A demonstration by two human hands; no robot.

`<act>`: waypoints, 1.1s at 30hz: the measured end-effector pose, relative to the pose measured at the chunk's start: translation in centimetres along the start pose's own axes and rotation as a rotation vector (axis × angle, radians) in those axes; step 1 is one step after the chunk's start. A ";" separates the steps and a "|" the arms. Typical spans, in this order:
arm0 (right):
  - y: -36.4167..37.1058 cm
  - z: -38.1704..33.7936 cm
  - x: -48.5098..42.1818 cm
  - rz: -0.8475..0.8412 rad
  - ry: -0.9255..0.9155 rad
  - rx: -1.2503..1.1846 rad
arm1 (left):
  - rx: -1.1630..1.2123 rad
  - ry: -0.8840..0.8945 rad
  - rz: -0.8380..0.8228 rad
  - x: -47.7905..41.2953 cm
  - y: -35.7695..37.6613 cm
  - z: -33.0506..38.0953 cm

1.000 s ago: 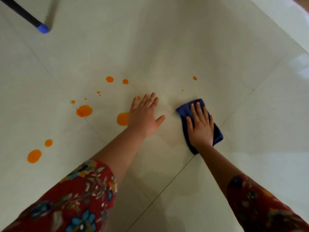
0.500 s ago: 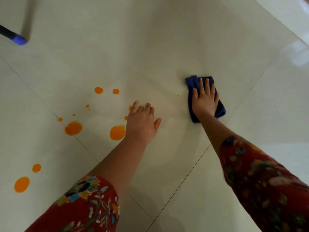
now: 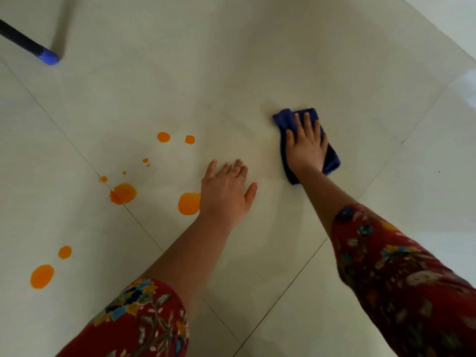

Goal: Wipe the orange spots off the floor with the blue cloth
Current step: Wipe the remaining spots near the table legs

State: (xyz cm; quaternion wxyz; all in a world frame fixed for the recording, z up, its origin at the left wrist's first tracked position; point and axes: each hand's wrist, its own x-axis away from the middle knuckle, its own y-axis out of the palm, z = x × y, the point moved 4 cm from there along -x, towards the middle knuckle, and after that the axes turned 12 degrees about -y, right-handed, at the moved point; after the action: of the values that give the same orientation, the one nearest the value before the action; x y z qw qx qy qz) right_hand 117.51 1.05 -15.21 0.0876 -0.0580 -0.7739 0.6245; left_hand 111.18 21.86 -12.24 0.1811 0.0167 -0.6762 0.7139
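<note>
Person on a pale tiled floor (image 3: 231,60), right grip (image 3: 305,145) pressing a blue cloth (image 3: 283,119) flat.
Fingers straight, not clutching. The orange spots (image 3: 189,203) all lie leftward of the cloth; the left grip (image 3: 226,191), flat and empty, sits between them.

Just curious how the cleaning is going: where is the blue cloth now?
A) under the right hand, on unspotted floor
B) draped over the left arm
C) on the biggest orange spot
A: the right hand presses flat on the blue cloth, and the orange spots lie off to its left.
</note>
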 end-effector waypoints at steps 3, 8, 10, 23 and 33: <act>1.0 -4.1 3.8 -0.044 -0.309 -0.026 | 0.033 -0.014 -0.002 0.0 -0.2 -0.2; -0.1 1.4 10.5 -0.011 -0.159 -0.018 | 0.057 -0.006 -0.006 0.0 -0.4 -0.2; -0.3 1.9 7.9 -0.008 -0.032 -0.001 | 0.053 -0.001 0.005 0.1 -0.3 -0.3; 1.3 -2.9 12.9 -0.063 -0.246 -0.008 | 0.327 -0.150 0.302 13.9 3.9 -11.3; 2.3 -4.4 23.7 -0.094 -0.271 0.014 | 0.317 -0.326 0.307 18.7 4.7 -14.6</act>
State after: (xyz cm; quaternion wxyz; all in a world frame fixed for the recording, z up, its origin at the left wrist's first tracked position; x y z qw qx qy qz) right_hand 95.22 10.47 -15.09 0.0116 0.0637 -0.7762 0.6272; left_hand 95.63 40.32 -12.96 -0.0455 0.0567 -0.5707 0.8179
